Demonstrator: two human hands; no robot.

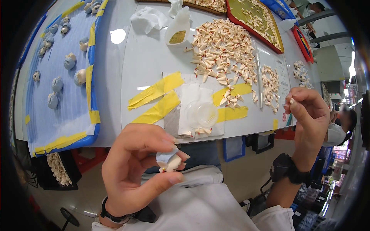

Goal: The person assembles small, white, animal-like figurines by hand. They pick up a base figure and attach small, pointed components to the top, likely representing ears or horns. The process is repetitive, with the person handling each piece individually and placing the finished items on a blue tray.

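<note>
My left hand [135, 165] is closed, its thumb and fingers pinching a small blue and cream figurine [168, 160] above my lap, in front of the table's near edge. Out at the right, my right hand [310, 109] is raised with thumb and index finger pressed together; what lies between them is too small to make out. On the table between the hands, a round translucent dish [202, 114] rests on a white sheet, with a few red-tipped cream pieces [203, 131] at its near side. Beyond it spreads a large heap of similar pointed pieces [223, 48].
A blue-lined tray [50, 111] with several blue and cream figurines stands at left. Yellow tape [156, 90] crosses the table. A white bottle [178, 29] lies behind, near crumpled tissue [149, 19]. A red-rimmed tray [256, 23] of pieces sits far right. Other people are in the background.
</note>
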